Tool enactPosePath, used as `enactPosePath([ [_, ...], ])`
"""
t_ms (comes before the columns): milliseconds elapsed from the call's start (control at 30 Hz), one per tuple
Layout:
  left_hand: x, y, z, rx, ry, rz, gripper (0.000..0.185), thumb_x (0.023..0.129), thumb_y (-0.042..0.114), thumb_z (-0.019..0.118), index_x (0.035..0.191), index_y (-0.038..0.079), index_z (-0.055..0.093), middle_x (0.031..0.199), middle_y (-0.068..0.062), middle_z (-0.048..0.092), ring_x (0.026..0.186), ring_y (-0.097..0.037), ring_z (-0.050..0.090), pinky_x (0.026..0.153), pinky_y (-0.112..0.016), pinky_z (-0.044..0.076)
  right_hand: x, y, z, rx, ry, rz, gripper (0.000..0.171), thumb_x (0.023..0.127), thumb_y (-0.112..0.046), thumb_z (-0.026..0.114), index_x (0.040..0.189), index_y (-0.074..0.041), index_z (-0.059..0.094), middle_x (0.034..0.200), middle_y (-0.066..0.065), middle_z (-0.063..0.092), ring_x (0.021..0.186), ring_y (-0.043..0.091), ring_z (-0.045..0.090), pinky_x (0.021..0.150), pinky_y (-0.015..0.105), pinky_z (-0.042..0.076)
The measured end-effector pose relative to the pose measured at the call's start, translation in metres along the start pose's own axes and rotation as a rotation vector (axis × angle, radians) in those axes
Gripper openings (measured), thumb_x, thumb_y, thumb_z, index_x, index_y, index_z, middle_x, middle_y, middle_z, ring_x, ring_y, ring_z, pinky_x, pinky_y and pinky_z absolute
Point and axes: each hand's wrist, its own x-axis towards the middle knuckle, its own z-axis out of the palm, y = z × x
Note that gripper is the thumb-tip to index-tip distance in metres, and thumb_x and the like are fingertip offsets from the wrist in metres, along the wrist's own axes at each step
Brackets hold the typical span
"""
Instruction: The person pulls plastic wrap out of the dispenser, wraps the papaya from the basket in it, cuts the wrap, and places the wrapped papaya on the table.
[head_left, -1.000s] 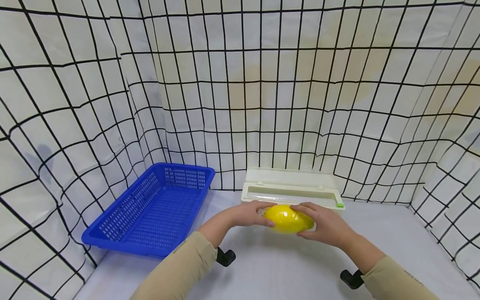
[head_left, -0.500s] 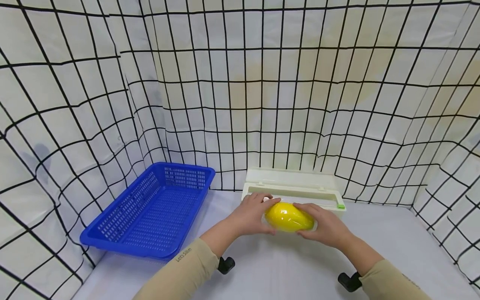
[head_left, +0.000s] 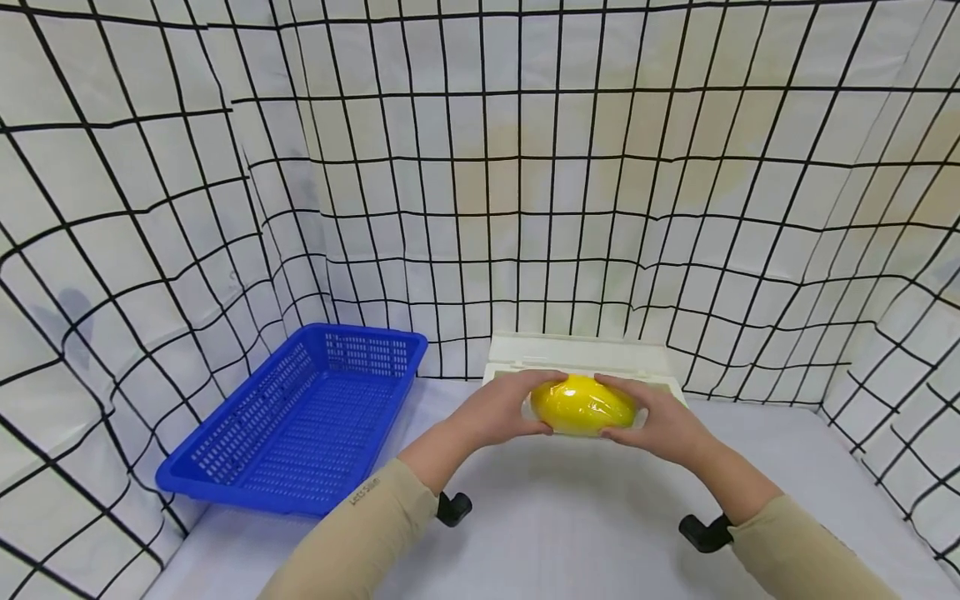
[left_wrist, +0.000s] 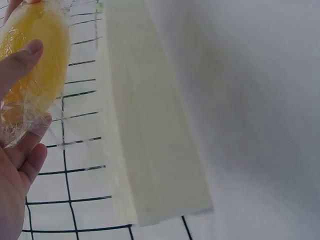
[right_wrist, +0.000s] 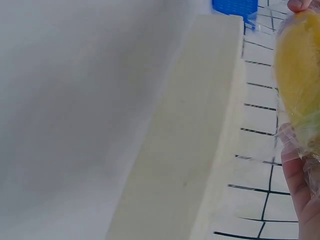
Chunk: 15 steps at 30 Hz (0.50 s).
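A yellow mango point(head_left: 583, 407) wrapped in clear cling film is held up between both hands, in front of the cling film dispenser point(head_left: 577, 354). My left hand point(head_left: 501, 408) grips its left end, and my right hand point(head_left: 663, 421) grips the other. In the left wrist view, the thumb lies across the mango point(left_wrist: 42, 60) and crumpled film gathers at the near end by the fingers. The right wrist view shows loose film around the mango point(right_wrist: 300, 75) and a greenish tint near the right-hand end. The dispenser's lid stands open; the hands and fruit cover much of its front.
A blue perforated basket point(head_left: 300, 433) stands on the white tabletop point(head_left: 555, 533) to the left. Black grid mesh point(head_left: 517, 217) over white sheeting encloses the back and sides. Black camera mounts point(head_left: 705, 533) show at both wrists.
The left hand has changed its hold, its fingers shifting at the left end of the mango. Both hands have raised the mango, which now overlaps the dispenser more.
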Motion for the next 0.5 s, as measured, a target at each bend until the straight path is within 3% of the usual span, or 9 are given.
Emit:
enactPosePath([
  [267, 0.015, 0.006, -0.022, -0.074, 0.014, -0.051, 0.075, 0.083, 0.037, 0.080, 0.148, 0.043, 0.041, 0.147, 0.011, 0.048, 0.131, -0.019, 0.050, 0.104, -0.047, 0.044, 0.014, -0.001, -0.018, 0.095, 0.064, 0.060, 0.070, 0.081, -0.033, 0.083, 0.143, -0.019, 0.053, 0.143, 0.007, 0.053, 0.129, 0.034, 0.047, 0.106, 0.064, 0.035],
  [500, 0.024, 0.010, -0.036, -0.098, 0.024, -0.070, 0.076, 0.084, 0.040, 0.079, 0.148, 0.047, 0.039, 0.148, 0.012, 0.048, 0.131, -0.021, 0.049, 0.103, -0.051, 0.044, 0.022, -0.010, -0.034, 0.097, 0.060, 0.124, 0.072, 0.084, -0.039, 0.079, 0.147, -0.018, 0.049, 0.146, 0.011, 0.050, 0.132, 0.037, 0.044, 0.106, 0.066, 0.033],
])
